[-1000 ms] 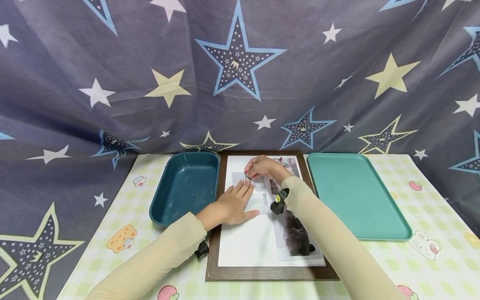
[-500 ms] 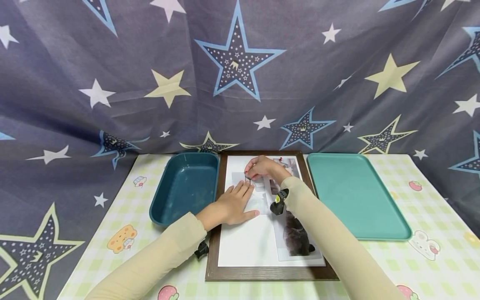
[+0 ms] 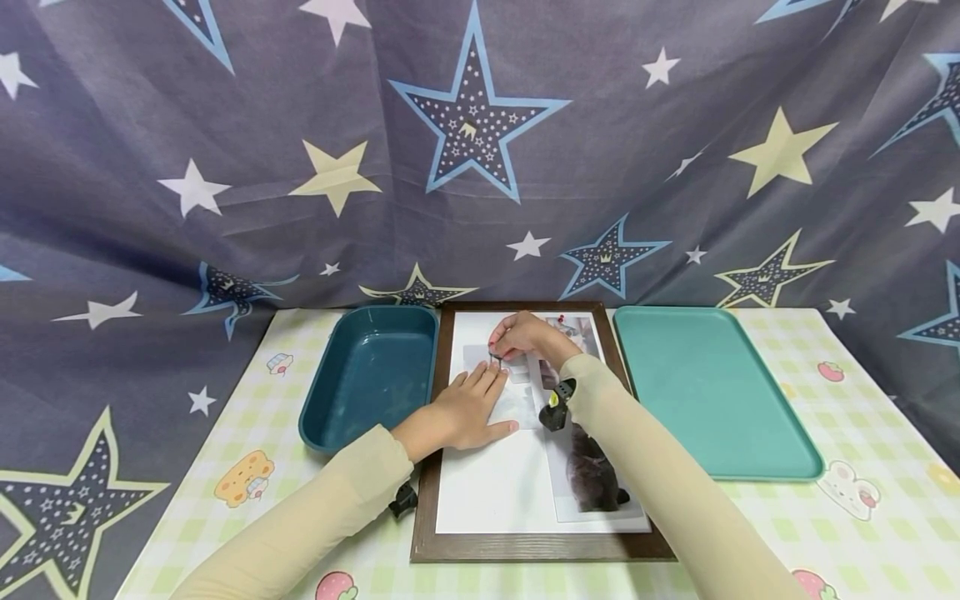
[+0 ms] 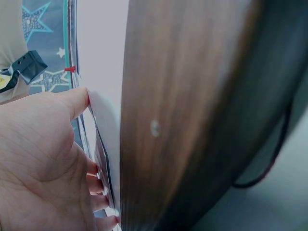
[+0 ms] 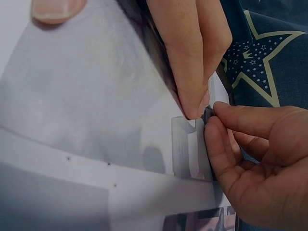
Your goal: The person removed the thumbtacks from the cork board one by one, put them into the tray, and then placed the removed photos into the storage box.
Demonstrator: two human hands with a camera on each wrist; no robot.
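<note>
**Left hand [image 3: 468, 410] lies flat, right hand [image 3: 523, 335] pinches a small dark piece [image 5: 207, 115] over the board [image 3: 487, 500]**

Head view: The left hand rests on the board's left half, fingers straight, thumb out to the side, gripping nothing, over a pale grey sheet [image 3: 519, 407]. The right hand, at the board's upper middle, bends its fingertips down to the dark piece. A cat picture [image 3: 592, 475] runs along the board's right side, a red pin [image 3: 561, 317] at its top. A blue tub [image 3: 367, 379] stands just left of the board, a green tray [image 3: 712, 392] just right. Against the two earlier head pictures, nothing plainly shifts: both hands keep their places. I read this as a steady, fine hold rather than a completed step.

Left wrist view: The thumb tip meets the board's white face; the other fingers are partly hidden. The board's brown edge [image 4: 163, 72] fills much of the view.

Right wrist view: The right thumb and a finger close on the dark piece at the board's upper part. Left fingertips lie just beside it; whether they touch it, I cannot tell. Nor can I tell what the piece is.
</note>
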